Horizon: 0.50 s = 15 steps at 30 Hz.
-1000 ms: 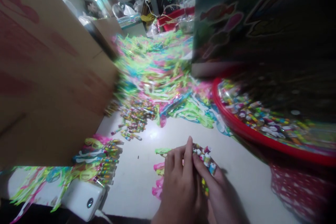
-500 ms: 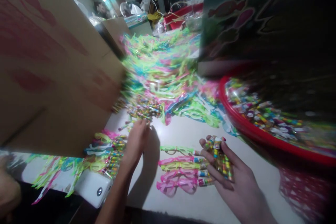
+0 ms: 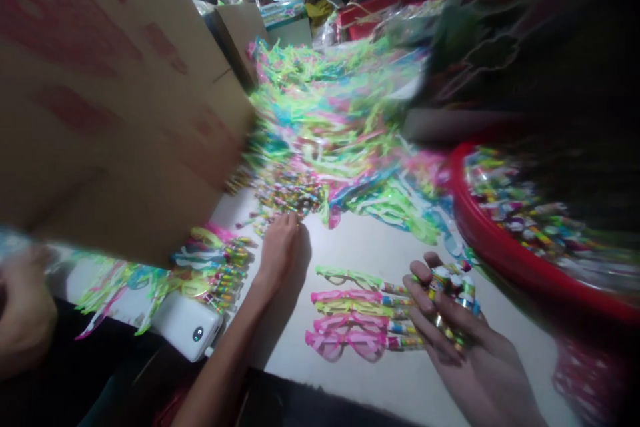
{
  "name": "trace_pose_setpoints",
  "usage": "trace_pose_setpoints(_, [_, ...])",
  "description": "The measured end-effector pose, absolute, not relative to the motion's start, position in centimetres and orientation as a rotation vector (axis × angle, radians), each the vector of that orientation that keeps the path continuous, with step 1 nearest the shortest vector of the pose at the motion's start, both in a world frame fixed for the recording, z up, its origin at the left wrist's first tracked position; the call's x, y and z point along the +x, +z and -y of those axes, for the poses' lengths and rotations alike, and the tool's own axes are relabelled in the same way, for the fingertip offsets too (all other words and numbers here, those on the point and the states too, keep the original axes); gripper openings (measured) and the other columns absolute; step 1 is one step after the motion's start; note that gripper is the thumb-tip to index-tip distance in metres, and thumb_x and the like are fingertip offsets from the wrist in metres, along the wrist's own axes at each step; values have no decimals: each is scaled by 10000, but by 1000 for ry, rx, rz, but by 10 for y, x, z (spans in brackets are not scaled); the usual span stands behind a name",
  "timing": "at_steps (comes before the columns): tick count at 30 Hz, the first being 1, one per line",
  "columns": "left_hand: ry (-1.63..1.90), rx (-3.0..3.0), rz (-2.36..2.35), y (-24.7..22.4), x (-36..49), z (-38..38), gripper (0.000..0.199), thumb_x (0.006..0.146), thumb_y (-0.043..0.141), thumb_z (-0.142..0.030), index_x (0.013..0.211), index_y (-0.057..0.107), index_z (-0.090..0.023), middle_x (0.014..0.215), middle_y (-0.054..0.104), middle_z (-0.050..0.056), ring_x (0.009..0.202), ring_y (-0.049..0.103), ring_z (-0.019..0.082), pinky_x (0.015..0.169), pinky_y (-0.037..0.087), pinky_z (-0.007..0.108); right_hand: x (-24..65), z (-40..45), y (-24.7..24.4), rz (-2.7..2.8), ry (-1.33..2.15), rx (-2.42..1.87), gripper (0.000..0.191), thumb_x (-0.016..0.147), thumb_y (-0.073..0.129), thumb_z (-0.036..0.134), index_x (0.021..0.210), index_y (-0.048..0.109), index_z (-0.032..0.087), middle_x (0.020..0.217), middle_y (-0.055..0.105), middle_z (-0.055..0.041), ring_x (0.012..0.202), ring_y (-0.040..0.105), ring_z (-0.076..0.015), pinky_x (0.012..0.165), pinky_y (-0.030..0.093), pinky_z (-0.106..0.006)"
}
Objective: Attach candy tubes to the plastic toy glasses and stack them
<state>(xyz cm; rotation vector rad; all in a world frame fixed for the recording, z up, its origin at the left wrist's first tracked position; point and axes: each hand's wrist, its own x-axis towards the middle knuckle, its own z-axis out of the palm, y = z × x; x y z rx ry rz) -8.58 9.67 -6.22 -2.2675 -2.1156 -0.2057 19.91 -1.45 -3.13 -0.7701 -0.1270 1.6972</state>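
My right hand is curled around a bunch of small candy-filled tubes with white caps. Just left of it, a row of toy glasses in pink, yellow and green lies on the table, a candy tube at the right end of each. At the near edge of a pile of candy tubes, my left hand has its fingers bent down and together. Their tips are partly hidden, so what they grip cannot be made out.
A cardboard box stands at left, with more glasses and tubes and a white power bank below it. At right is a red basin of tubes; colourful glasses heap behind. Another person's hand shows far left.
The view has shifted, moving the scene rightward and slightly up. My right hand has turned and its fingers have closed more over the candy tubes. My left hand stays by the pile.
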Motion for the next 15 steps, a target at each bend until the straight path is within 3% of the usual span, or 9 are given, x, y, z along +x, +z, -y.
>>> trace_pose_setpoints(5, [-257, -2250, 2133, -75, -85, -93, 270, 1039, 378, -79, 1001, 638, -142, 1040, 657, 137, 980, 574, 253, 897, 465, 371, 198, 13, -37, 129, 1766, -838, 416, 717, 971, 277, 1083, 773, 280, 800, 589, -5, 482, 238, -54, 331, 362, -128])
trace_pose_setpoints(8, [-303, -2227, 2150, -82, -86, -98, 289, 1026, 375, -41, 993, 643, -144, 1068, 665, 132, 972, 576, 237, 895, 480, 364, 205, 9, -49, 187, 1758, -876, 340, 726, 965, 365, 1006, 787, 288, 740, 574, -8, 439, 248, -67, 270, 284, -150])
trace_pose_setpoints(11, [-355, -2228, 2156, -73, -83, -98, 271, 1032, 403, -53, 955, 642, -155, 1043, 677, 112, 948, 581, 223, 873, 491, 354, 215, 6, -64, 200, 1877, -851, 334, 790, 930, 379, 1074, 792, 271, 704, 549, 11, 423, 313, -71, 294, 387, -164])
trace_pose_setpoints(15, [-557, -2256, 2082, -42, -71, -50, 192, 1103, 470, -225, 1016, 633, -171, 1032, 694, 78, 958, 619, 204, 859, 508, 335, 230, 9, -83, 121, 1838, -782, 315, 945, 798, 339, 1249, 751, 270, 792, 614, -2, 478, 437, -68, 376, 463, -132])
